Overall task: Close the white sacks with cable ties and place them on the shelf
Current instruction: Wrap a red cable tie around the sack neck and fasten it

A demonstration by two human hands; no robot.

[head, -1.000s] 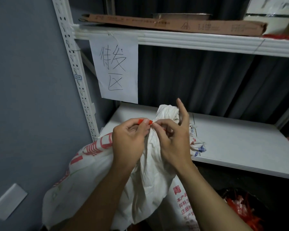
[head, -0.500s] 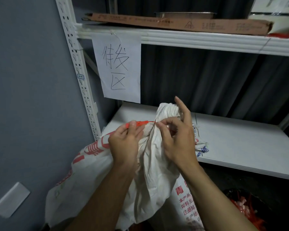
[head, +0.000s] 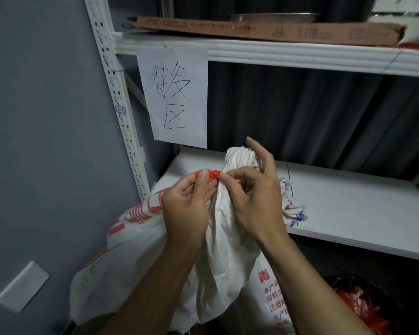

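Shelves (head: 300, 56) of white metal stand against a dark back wall, with a flat white lower board (head: 348, 209). Big white sack (head: 228, 262) with red print stands in front of the left end of that board. Its bunched top (head: 237, 157) sticks up in front of the board. I cannot tell if the sack leans on the board. A long brown cardboard box (head: 264, 29) lies on the top shelf. A sheet of paper (head: 177, 97) with black writing hangs from that shelf's front edge. The left hand (head: 186, 209) pinches the end of a red cable tie (head: 209, 174) between thumb and fingers, just left of the sack's neck. The right hand (head: 254, 201) pinches the tie right at the neck with thumb and curled fingers, and its first finger points straight up beside the bunched top.
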